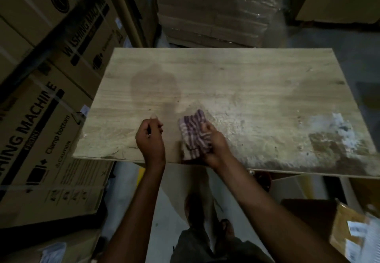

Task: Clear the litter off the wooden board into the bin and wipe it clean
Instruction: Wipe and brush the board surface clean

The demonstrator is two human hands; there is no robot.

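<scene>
head view, right grip: we see the right hand (213, 145) closed round a bunched cloth (194, 135), fingers wrapped over its near side, thumb hidden.
left grip: the left hand (151, 137) is curled into a loose fist; we see nothing in it.
cloth: purple and white stripes, soft and folded thick, pressed flat on the wooden board (226, 73) close to its near edge, just right of the left hand.
board: a pale rectangular sheet with wood grain, flat and thin at the edge.
residue: white powdery dust (257, 123) covers the right half, with a thicker crumbly patch (337, 123) at the far right.
damp mark: a darker smooth stain (154, 86) sits left of centre.
hand pose: both forearms reach forward over the near edge, and the left knuckles rest on the board.
surroundings: printed cardboard boxes (41, 118) stand left of the board, and we see a wrapped stack (205, 5) behind it.
</scene>
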